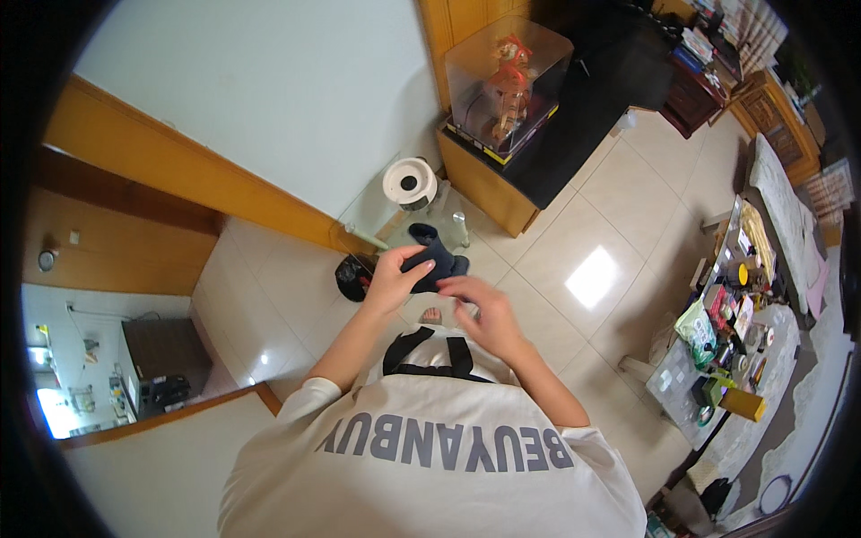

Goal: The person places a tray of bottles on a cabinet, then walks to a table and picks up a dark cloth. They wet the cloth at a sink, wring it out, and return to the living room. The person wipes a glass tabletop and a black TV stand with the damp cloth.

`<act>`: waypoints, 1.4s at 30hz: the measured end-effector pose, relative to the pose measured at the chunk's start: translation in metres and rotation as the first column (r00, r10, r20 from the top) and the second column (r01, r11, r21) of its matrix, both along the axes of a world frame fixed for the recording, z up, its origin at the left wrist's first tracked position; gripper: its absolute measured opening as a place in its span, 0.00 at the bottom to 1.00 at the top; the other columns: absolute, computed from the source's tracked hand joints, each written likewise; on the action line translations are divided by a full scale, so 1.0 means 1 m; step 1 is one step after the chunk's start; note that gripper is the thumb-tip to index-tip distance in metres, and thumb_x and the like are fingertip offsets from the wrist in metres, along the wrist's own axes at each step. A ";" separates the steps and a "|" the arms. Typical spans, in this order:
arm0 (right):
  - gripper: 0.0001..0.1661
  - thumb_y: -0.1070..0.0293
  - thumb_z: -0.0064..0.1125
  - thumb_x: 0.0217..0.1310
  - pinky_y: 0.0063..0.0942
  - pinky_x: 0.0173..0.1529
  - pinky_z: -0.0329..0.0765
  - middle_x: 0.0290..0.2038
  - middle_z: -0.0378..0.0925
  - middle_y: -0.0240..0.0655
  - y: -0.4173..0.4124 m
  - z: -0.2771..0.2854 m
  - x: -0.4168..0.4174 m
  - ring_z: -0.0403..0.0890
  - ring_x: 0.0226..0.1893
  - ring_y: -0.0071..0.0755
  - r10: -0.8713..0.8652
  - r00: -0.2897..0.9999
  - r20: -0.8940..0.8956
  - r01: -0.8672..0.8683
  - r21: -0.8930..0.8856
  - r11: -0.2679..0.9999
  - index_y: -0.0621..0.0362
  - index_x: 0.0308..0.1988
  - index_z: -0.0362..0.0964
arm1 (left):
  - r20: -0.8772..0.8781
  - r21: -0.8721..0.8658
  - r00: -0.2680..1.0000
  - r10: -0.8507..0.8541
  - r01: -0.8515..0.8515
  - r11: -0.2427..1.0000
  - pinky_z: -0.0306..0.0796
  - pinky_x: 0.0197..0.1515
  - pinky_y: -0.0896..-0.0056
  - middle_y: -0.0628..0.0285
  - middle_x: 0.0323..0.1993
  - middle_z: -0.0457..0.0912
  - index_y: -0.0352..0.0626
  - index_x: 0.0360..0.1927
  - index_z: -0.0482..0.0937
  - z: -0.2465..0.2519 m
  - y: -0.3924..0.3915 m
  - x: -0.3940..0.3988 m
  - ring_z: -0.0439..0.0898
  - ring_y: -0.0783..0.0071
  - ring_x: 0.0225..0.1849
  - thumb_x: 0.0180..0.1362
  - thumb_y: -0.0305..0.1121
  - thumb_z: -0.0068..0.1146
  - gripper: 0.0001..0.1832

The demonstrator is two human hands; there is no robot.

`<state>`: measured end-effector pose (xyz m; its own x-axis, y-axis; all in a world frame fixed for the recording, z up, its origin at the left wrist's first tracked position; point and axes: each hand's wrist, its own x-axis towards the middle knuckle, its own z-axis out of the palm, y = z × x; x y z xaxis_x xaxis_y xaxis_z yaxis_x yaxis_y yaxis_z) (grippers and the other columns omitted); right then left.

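Observation:
My left hand [397, 279] pinches the edge of a dark navy cloth item [432, 263] between thumb and fingers; its exact kind cannot be told. My right hand [485, 313] is beside the cloth's lower right edge, slightly blurred, its fingers curled and apart, with nothing plainly held in it. The cloth hangs in front of my body, above the tiled floor, and part of it is hidden by my left hand. A small glass stand [407, 232] lies beyond the cloth, with a round white appliance [409, 183] on it.
A black-lined bin [354, 277] stands left of the stand. Beyond it, a black-topped cabinet [494, 187] bears a clear display case [508, 87] with a figure inside. At right, a glass-topped table [679, 397] holds many packages, beside a cushioned bench [783, 202]. A wooden-edged wall runs at left.

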<state>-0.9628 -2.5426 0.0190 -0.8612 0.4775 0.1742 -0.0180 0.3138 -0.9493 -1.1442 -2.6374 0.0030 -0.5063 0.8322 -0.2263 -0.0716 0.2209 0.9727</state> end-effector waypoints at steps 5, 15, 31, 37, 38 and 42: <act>0.33 0.85 0.55 0.44 0.42 0.65 0.61 0.64 0.59 0.44 0.031 0.000 -0.018 0.60 0.64 0.52 -0.049 0.999 0.006 0.046 0.241 0.969 0.54 0.54 0.66 | -0.314 -0.186 0.882 -0.353 0.307 0.933 0.74 0.43 0.71 0.54 0.36 0.84 0.32 0.39 0.81 0.042 -0.024 0.006 0.82 0.69 0.38 0.50 0.20 0.59 0.11; 0.15 0.74 0.67 0.42 0.34 0.33 0.72 0.26 0.75 0.37 0.043 -0.037 -0.067 0.77 0.28 0.40 0.421 0.862 0.282 -0.460 0.085 0.884 0.58 0.30 0.67 | -0.473 -0.317 0.820 -0.321 0.181 0.931 0.73 0.42 0.61 0.51 0.38 0.81 0.39 0.40 0.81 0.041 -0.075 -0.028 0.79 0.51 0.38 0.45 0.16 0.50 0.17; 0.17 0.85 0.60 0.41 0.32 0.39 0.75 0.34 0.75 0.35 -0.005 -0.101 -0.242 0.78 0.36 0.43 0.290 0.921 0.260 -0.344 0.192 0.919 0.54 0.35 0.77 | -0.820 -0.138 0.567 0.079 -0.331 0.934 0.74 0.44 0.63 0.59 0.43 0.82 0.42 0.39 0.81 -0.062 -0.146 -0.127 0.81 0.60 0.44 0.47 0.26 0.52 0.14; 0.16 0.85 0.58 0.43 0.35 0.40 0.75 0.36 0.75 0.36 0.009 -0.221 -0.244 0.77 0.37 0.45 0.340 0.790 0.511 -0.518 0.258 0.816 0.54 0.34 0.77 | -0.637 -0.226 0.762 0.119 -0.333 0.916 0.74 0.43 0.62 0.57 0.37 0.83 0.44 0.36 0.81 -0.214 -0.135 -0.096 0.81 0.58 0.42 0.48 0.27 0.51 0.11; 0.16 0.85 0.57 0.43 0.35 0.40 0.75 0.36 0.75 0.36 0.013 -0.245 -0.239 0.78 0.37 0.46 0.357 0.751 0.556 -0.562 0.253 0.788 0.54 0.34 0.77 | -0.561 -0.268 0.821 0.109 -0.305 0.914 0.73 0.43 0.61 0.57 0.36 0.83 0.44 0.35 0.81 -0.241 -0.130 -0.092 0.81 0.57 0.41 0.49 0.28 0.51 0.11; 0.14 0.82 0.55 0.46 0.36 0.42 0.75 0.36 0.76 0.37 0.027 -0.308 -0.225 0.78 0.38 0.45 0.391 0.594 0.703 -0.681 0.181 0.710 0.53 0.35 0.77 | -0.393 -0.469 0.917 -0.062 -0.142 0.872 0.73 0.41 0.58 0.55 0.36 0.82 0.46 0.35 0.80 -0.323 -0.118 -0.079 0.80 0.56 0.39 0.51 0.28 0.51 0.09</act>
<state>-1.1881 -2.5158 -0.2892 -0.9114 -0.0997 -0.3992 0.1822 0.7720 -0.6089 -1.2230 -2.7551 -0.3203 -0.6670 0.6468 -0.3699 0.2647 0.6697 0.6939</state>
